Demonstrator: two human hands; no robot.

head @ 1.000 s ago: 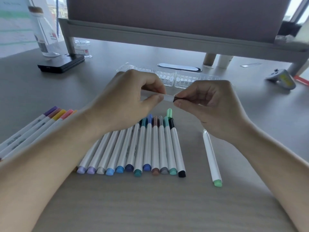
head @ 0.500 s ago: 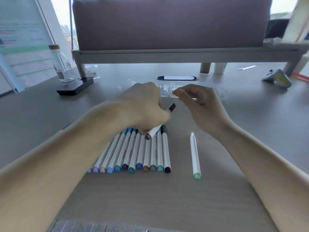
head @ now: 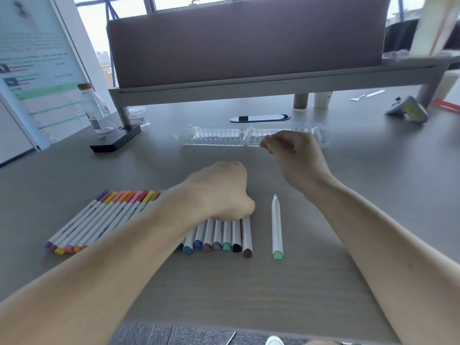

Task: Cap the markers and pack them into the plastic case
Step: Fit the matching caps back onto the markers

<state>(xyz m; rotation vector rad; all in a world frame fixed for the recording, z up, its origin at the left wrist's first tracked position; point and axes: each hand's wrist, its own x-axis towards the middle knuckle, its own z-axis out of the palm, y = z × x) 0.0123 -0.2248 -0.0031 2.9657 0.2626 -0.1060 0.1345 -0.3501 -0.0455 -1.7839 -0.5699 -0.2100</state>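
- A person's left hand (head: 219, 192) sits knuckles-up on the far ends of a row of markers (head: 219, 235) laid side by side on the grey tabletop (head: 373, 195). Its fingers are curled under and hidden, so it cannot be told whether they grip a marker or only rest on the row.
- The brown-ended marker (head: 247, 236) at the right edge of that row runs up beneath the hand and lies against the rest of the row.
- The right hand (head: 296, 155) is raised above the tabletop. Its fingers are curled in toward the palm, the thumb is against the forefinger, and nothing is visible in it.
- 1 mint-ended marker (head: 276, 225) lies alone to the right of the row, apart from it, with its far tip uncapped.
- The clear plastic case (head: 216, 135) lies open beyond both hands, its 2 halves side by side. The right hand overlaps the right half in the view.
- Another batch of markers (head: 99, 220), capped in purple, yellow, pink and orange, lies slanted at the left, partly behind the left forearm.
- A bottle (head: 93, 108) stands at the far left edge of the tabletop.
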